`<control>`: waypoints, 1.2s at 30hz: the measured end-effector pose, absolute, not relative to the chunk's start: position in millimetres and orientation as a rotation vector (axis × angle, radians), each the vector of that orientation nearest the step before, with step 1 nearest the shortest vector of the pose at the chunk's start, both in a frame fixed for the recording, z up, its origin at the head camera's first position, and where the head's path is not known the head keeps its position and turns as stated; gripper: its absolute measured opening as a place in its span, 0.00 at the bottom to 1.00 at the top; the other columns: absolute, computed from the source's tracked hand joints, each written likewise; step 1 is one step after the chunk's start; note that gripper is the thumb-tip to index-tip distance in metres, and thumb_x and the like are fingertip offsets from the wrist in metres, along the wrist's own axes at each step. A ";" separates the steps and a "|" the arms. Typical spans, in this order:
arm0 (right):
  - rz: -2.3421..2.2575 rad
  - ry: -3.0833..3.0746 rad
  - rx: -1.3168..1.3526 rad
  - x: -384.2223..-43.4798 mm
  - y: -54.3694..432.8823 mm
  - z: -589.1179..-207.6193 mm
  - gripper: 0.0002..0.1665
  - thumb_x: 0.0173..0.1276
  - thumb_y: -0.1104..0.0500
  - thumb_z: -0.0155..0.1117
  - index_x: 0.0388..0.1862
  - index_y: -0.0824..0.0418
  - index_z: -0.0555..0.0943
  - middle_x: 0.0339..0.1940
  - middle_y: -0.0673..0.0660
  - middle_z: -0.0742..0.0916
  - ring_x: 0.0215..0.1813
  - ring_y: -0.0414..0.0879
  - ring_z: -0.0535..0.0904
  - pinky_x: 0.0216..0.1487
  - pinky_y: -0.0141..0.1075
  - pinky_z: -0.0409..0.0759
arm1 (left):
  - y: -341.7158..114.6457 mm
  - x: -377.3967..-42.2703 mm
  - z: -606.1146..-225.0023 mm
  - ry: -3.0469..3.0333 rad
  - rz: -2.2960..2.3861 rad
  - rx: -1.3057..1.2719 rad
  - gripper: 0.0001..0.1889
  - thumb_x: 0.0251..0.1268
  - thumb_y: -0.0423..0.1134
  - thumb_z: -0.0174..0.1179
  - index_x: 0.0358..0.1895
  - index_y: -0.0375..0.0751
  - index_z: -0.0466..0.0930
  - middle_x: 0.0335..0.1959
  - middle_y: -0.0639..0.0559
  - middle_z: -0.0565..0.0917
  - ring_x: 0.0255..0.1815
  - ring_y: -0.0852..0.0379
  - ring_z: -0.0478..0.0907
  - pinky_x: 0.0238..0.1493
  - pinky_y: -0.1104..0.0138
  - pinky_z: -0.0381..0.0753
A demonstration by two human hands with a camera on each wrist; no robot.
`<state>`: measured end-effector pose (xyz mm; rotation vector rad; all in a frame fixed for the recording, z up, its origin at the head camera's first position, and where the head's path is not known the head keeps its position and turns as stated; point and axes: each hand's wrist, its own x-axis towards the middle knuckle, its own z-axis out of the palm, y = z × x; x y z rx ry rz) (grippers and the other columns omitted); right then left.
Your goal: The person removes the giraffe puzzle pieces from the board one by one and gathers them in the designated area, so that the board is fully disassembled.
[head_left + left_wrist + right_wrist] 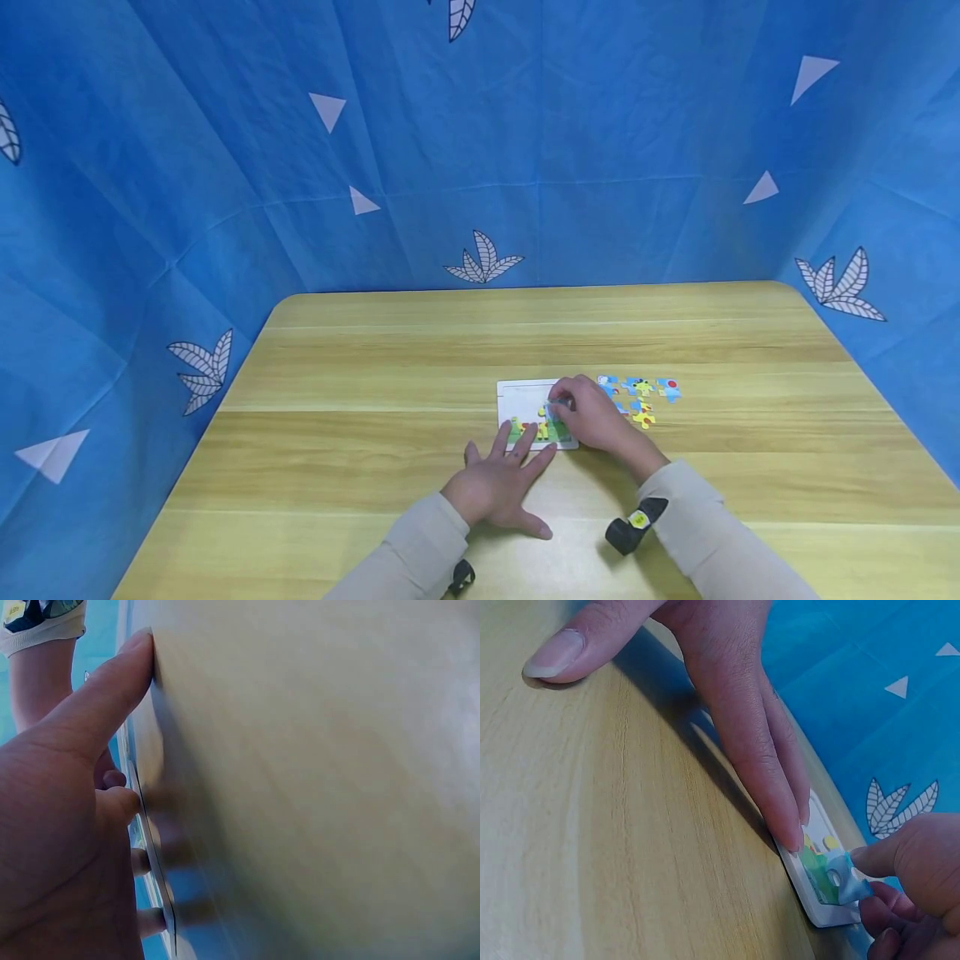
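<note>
A white-framed jigsaw puzzle board point(525, 389) lies on the wooden table, with green and yellow pieces along its near part. My left hand point(497, 487) is spread flat, its fingertips resting on the board's near edge and its thumb out on the table. Between thumb and fingers my right hand point(592, 414) pinches a light blue puzzle piece point(847, 879), held over the board's right side next to the green pieces. In the left wrist view the left hand point(67, 802) fills the left side, and the board is seen edge-on.
Several loose puzzle pieces point(642, 387) in blue, yellow and red lie right of the board, partly behind the right hand. The wooden table point(360, 367) reaches back to a blue curtain point(600, 125) with leaf and triangle prints.
</note>
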<state>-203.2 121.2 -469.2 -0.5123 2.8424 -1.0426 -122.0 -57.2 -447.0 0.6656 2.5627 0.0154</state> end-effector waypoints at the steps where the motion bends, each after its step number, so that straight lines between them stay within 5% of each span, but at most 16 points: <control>1: -1.046 2.841 -0.513 -203.0 121.4 -468.8 0.06 0.61 0.63 0.64 0.38 0.60 0.82 0.35 0.55 0.81 0.36 0.45 0.73 0.41 0.42 0.74 | -57.3 -122.0 -447.2 2.562 0.014 0.666 0.55 0.42 0.77 0.55 0.75 0.69 0.39 0.78 0.56 0.35 0.77 0.43 0.34 0.61 0.32 0.52; 36: -1.150 2.804 -0.552 -200.2 125.3 -469.4 0.05 0.63 0.65 0.61 0.37 0.61 0.81 0.32 0.53 0.81 0.35 0.43 0.75 0.40 0.38 0.75 | -56.8 -121.5 -445.1 2.561 0.025 0.668 0.54 0.43 0.77 0.55 0.75 0.68 0.40 0.78 0.55 0.36 0.77 0.42 0.34 0.60 0.31 0.52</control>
